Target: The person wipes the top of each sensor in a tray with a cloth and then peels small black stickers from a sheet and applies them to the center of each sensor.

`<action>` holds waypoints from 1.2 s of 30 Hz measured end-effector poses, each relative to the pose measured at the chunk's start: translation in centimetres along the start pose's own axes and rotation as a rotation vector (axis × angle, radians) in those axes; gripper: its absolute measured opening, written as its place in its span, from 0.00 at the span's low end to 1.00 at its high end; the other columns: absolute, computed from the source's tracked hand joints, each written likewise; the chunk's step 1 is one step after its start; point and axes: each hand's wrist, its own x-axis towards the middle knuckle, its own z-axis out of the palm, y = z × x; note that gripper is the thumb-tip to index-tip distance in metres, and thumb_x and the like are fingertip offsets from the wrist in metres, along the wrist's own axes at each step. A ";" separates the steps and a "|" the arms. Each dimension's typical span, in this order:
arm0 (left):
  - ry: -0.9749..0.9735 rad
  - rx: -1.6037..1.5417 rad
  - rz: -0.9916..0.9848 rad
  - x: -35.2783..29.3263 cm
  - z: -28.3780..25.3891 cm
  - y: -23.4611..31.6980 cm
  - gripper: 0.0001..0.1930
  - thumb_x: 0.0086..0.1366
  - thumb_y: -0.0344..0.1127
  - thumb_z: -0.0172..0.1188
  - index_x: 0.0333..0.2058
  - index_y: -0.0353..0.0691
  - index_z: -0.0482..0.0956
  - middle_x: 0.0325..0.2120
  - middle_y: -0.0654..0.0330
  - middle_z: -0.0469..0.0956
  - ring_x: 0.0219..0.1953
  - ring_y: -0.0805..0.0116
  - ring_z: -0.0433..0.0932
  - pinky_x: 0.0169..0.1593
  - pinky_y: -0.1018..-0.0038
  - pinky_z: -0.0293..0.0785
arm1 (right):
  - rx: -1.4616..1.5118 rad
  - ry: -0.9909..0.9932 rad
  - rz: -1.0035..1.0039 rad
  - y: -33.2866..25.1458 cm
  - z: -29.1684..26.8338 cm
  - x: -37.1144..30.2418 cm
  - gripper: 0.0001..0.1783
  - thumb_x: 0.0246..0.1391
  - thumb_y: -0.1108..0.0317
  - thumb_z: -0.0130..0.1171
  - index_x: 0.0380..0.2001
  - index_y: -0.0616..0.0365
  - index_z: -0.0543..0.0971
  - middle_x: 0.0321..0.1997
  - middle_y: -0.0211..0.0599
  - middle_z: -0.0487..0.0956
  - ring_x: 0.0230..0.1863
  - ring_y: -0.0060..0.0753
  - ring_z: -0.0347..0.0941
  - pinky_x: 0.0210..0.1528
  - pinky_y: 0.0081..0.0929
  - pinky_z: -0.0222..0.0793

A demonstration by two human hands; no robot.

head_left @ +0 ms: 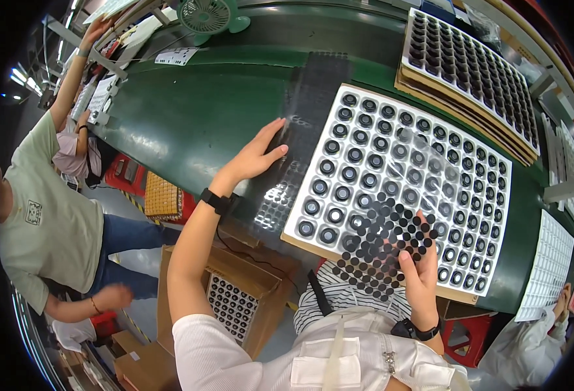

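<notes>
My right hand grips a clear sheet dotted with black round stickers, thumb on top and fingers partly hidden under it. Its see-through upper part lies over a white tray, whose pockets hold round black parts with ring-shaped tops. My left hand is open, fingers stretched and thumb apart, left of the tray. Beneath and beside those fingertips runs a dark strip of film with glossy round marks. Whether the hand touches it I cannot tell. A brown cardboard sheet shows under the tray's near edge.
At far right stand stacked trays of dark parts with cardboard between them. A green fan sits on the far side of the green conveyor belt. A carton with a filled tray is below left. Co-workers stand nearby.
</notes>
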 end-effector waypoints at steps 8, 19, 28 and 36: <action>0.102 0.009 -0.005 0.6 -0.1 0.9 0.24 0.75 0.35 0.51 0.66 0.38 0.67 0.68 0.46 0.63 0.71 0.53 0.63 0.71 0.65 0.58 | -0.045 -0.014 -0.059 -1.0 -0.8 -0.1 0.36 0.68 0.75 0.52 0.75 0.62 0.52 0.65 0.42 0.71 0.58 0.31 0.74 0.62 0.28 0.68; 0.225 -0.288 0.335 -8.3 6.7 22.9 0.31 0.60 0.42 0.74 0.60 0.41 0.75 0.61 0.50 0.74 0.63 0.57 0.72 0.66 0.57 0.66 | -0.534 -0.108 -0.318 -3.5 -3.3 -0.5 0.24 0.64 0.78 0.58 0.62 0.65 0.68 0.53 0.42 0.79 0.51 0.31 0.78 0.53 0.29 0.73; 0.156 0.202 0.568 -16.6 -0.8 27.5 0.36 0.47 0.42 0.83 0.54 0.35 0.79 0.41 0.48 0.85 0.57 0.54 0.81 0.64 0.57 0.69 | -0.467 -0.795 -0.564 -5.6 0.7 -1.5 0.09 0.60 0.77 0.61 0.44 0.63 0.82 0.43 0.50 0.82 0.41 0.48 0.81 0.44 0.34 0.76; 0.295 -0.395 0.110 -23.1 -0.4 29.7 0.42 0.43 0.26 0.83 0.57 0.35 0.70 0.35 0.54 0.87 0.42 0.67 0.86 0.45 0.77 0.81 | -0.102 -0.733 -0.410 -5.9 -0.4 -2.5 0.21 0.53 0.71 0.72 0.50 0.66 0.80 0.51 0.49 0.82 0.50 0.40 0.82 0.52 0.31 0.77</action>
